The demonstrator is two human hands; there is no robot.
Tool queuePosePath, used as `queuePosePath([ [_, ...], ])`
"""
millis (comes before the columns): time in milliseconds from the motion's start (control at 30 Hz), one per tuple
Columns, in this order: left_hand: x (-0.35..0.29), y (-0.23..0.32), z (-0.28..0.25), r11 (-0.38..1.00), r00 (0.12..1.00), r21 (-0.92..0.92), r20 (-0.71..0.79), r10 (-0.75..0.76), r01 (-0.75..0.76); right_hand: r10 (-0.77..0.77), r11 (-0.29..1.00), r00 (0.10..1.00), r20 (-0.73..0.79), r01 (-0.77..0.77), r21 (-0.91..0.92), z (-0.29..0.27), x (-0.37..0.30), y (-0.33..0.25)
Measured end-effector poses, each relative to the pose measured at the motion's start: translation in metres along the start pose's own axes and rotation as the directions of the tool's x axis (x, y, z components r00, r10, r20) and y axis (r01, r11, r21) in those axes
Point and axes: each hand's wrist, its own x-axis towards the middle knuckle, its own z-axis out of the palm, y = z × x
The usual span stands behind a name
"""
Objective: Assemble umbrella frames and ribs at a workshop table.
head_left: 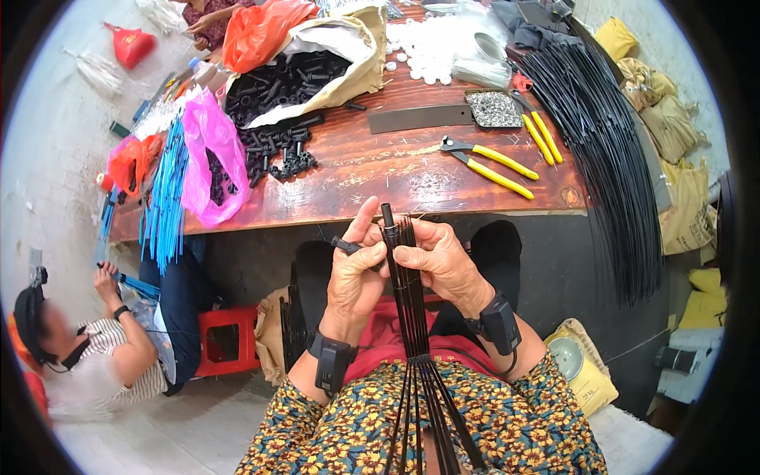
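Note:
Upright in front of my lap stands a bundle of thin black ribs [413, 309], like an umbrella frame, gathered at a collar and spreading out below it. My right hand [450, 265] pinches its upper end between thumb and fingers. My left hand [354, 273] is closed at the bundle's left side, index finger pointing up. A short black plastic fitting [345, 245] sticks out from between its fingers. A black tube end [387, 214] rises above the ribs at the fingertips. The exact contact between the fingers is hidden.
On the wooden table [348, 186] lie yellow-handled pliers [499, 170], a metal bar [419, 119] and a tray of small metal parts [495, 108]. A sack of black fittings [293, 83] stands at back left; long black rods [602, 142] overhang the right. Another person [119, 340] sits left.

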Motion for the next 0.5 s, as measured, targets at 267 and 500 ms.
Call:
queuePosePath([
  [267, -0.006, 0.014, -0.011, 0.994, 0.995, 0.042, -0.034, -0.096, 0.097, 0.0, 1.0, 1.0, 0.009, 0.0, -0.006, 0.001, 0.005, 0.007],
  [500, 0.003, 0.064, -0.014, 0.957, 0.98, 0.261, -0.183, -0.079, 0.126, 0.051, 0.998, 0.997, -0.052, -0.049, 0.034, -0.013, 0.002, 0.007],
])
